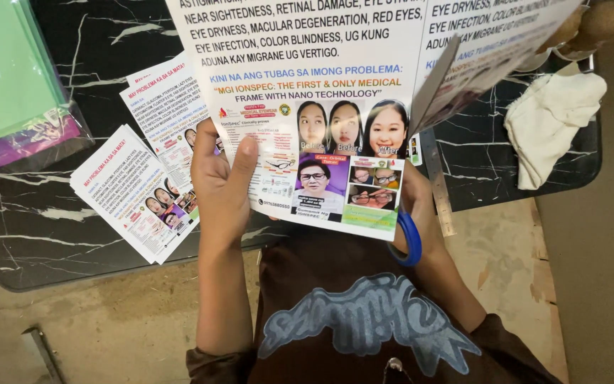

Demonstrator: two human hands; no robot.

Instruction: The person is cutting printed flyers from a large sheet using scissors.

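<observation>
The person holds a large printed sheet (321, 107) in front of the body, above the near edge of the dark marble-patterned counter (30, 213). The sheet runs up and away from the hands, and its top goes out of the picture. Its right part is folded or curled, so that a flap (492, 35) stands up at an angle.

The left hand (223, 186) grips the lower left edge of the sheet; the thumb lies on the printed face and the other fingers are closed behind it. The right hand (417, 206) is mostly hidden behind the lower right corner. It seems to hold the sheet from behind, but I cannot tell how its fingers are set. A blue ring-shaped handle (409, 238), perhaps of scissors, shows at that hand.

Both hands are at the bottom edge, one at each side, so the sheet lies directly ahead of them, neither nearer.

Smaller cut flyers (140, 192) lie on the counter just left of the left hand. A metal ruler (436, 178) lies near the right hand, and a white cloth (548, 124) lies farther right.
</observation>
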